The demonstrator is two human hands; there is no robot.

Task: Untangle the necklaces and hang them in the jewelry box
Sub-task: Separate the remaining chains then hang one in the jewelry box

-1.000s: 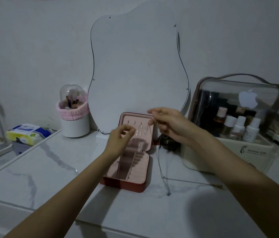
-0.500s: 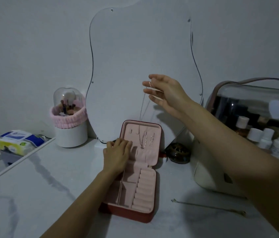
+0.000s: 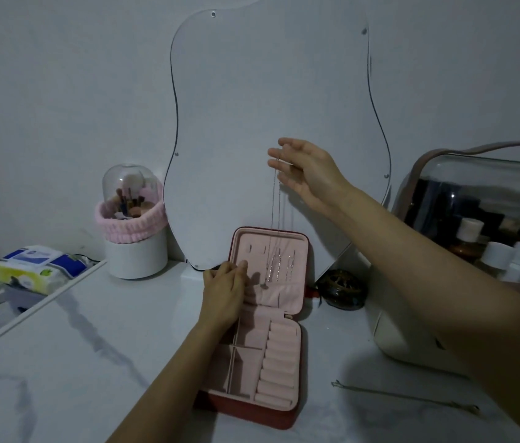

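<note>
On the left of the tabletop (image 3: 99, 372), a white cup (image 3: 135, 255) ringed by a pink band holds makeup brushes under a clear dome. Next, the left hand (image 3: 223, 294) rests on the upright lid of the open jewelry box (image 3: 262, 314), fingers loosely curled against the pink lining; I cannot tell whether it pinches anything. The box base shows ring rolls and divided compartments that look empty. The right hand (image 3: 308, 172) is raised above the lid, its fingertips pinching a thin necklace (image 3: 274, 225) that dangles in front of the lid's hooks. To hang it well, keep the lid steady, lower the chain slowly and let it settle onto a free hook without twisting. Another chain (image 3: 405, 398) lies on the tabletop to the right, near a clear-topped case (image 3: 482, 238) of bottles.
</note>
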